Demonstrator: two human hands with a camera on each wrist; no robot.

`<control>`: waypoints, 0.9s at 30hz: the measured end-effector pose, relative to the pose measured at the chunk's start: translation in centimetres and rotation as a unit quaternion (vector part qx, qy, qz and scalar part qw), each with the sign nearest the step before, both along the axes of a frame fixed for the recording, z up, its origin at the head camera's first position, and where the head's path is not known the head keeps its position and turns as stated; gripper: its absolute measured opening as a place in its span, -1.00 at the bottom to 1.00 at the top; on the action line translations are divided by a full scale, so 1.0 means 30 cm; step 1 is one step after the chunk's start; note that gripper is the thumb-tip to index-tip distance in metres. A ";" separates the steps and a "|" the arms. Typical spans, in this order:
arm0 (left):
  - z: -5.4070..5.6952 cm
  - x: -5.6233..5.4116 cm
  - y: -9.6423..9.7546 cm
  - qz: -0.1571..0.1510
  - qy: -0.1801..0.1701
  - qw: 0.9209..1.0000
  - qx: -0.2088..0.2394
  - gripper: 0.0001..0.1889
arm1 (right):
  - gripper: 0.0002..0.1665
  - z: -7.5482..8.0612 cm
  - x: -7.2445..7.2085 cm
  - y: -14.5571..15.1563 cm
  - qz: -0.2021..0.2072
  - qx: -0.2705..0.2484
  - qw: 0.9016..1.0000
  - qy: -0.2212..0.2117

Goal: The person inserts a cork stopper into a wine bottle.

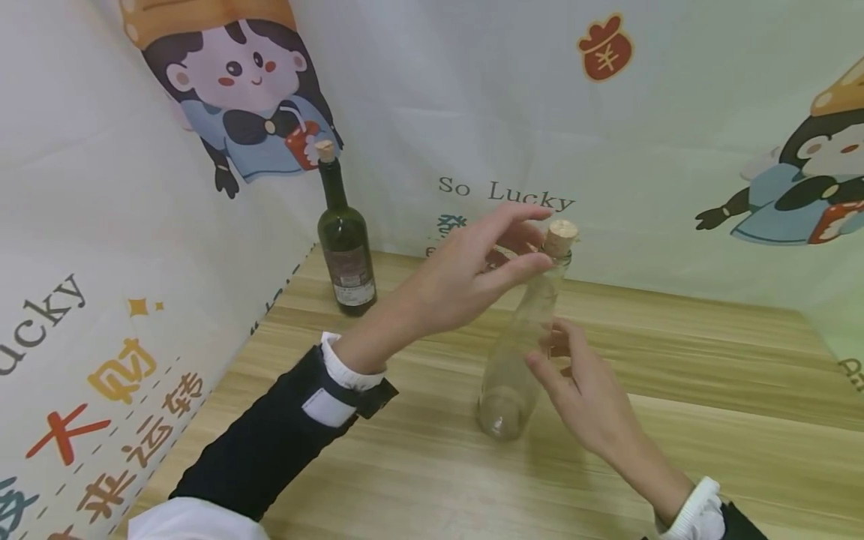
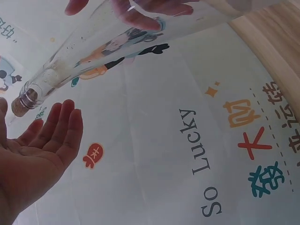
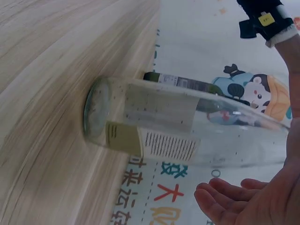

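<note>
A clear glass bottle point(image 1: 516, 360) stands on the wooden table point(image 1: 418, 465), a cork point(image 1: 562, 237) in its mouth with part of it sticking out. My left hand point(image 1: 466, 274) is beside the neck and cork, fingers spread and loosely bent. In the left wrist view a gap shows between that hand point(image 2: 40, 161) and the cork point(image 2: 19, 107). Lower down, my right hand point(image 1: 587, 390) is at the right side of the bottle's body, fingers loosely bent and holding nothing. The right wrist view shows the bottle's label point(image 3: 124, 136) and this hand point(image 3: 239, 201) apart from the glass.
A dark green wine bottle point(image 1: 346, 251), also corked, stands at the table's back left corner. Printed white cloth point(image 1: 405, 90) hangs behind and along the left side of the table. Bare wood point(image 1: 729, 360) extends to the right.
</note>
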State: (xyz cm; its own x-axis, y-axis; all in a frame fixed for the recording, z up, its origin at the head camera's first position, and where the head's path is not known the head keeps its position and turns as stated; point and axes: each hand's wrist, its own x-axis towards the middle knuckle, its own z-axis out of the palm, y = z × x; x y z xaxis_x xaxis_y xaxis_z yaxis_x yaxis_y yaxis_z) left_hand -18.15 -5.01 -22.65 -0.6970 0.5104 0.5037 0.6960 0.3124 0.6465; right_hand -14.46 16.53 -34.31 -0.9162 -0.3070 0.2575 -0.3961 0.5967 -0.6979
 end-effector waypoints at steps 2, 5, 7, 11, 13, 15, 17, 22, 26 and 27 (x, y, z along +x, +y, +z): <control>-0.018 0.000 -0.012 0.005 -0.020 1.000 -0.010 -0.52 | -0.34 -0.005 0.001 0.024 0.000 0.004 1.000 -0.002; -0.046 0.000 -0.030 0.013 -0.038 0.999 -0.030 -0.53 | -0.34 -0.014 0.003 0.061 -0.007 0.015 1.000 -0.004; -0.066 0.001 -0.043 0.020 -0.046 0.998 -0.044 -0.53 | -0.33 -0.021 0.003 0.084 -0.014 0.024 1.000 -0.005; -0.108 0.003 -0.066 0.027 -0.069 0.995 -0.072 -0.48 | -0.30 -0.039 -0.004 0.126 -0.030 0.043 0.998 -0.017; -0.130 0.003 -0.073 0.025 -0.085 0.993 -0.078 -0.46 | -0.28 -0.049 -0.008 0.144 -0.037 0.054 0.997 -0.026; -0.151 0.003 -0.077 0.023 -0.098 0.991 -0.084 -0.45 | -0.26 -0.057 -0.013 0.163 -0.044 0.069 0.996 -0.036; -0.175 0.002 -0.078 0.020 -0.109 0.990 -0.090 -0.43 | -0.22 -0.063 -0.016 0.182 -0.051 0.085 0.994 -0.048; -0.236 0.004 -0.072 0.018 -0.127 0.987 -0.100 -0.28 | -0.10 -0.081 -0.022 0.245 -0.067 0.130 0.986 -0.085; -0.285 0.010 -0.067 0.028 -0.145 0.984 -0.102 -0.12 | 0.04 -0.097 -0.027 0.304 -0.079 0.175 0.975 -0.111; -0.299 0.012 -0.065 0.029 -0.151 0.983 -0.102 -0.08 | 0.07 -0.101 -0.029 0.319 -0.080 0.185 0.972 -0.116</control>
State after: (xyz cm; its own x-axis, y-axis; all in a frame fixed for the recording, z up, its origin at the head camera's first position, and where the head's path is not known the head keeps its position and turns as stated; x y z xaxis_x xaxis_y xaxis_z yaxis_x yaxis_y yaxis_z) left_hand -17.79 -6.97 -31.61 -0.8302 0.5338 0.1608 0.4590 0.4908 0.7405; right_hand -15.32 26.11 -37.36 -0.9803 -0.1872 -0.0629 -0.1344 0.8657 -0.4822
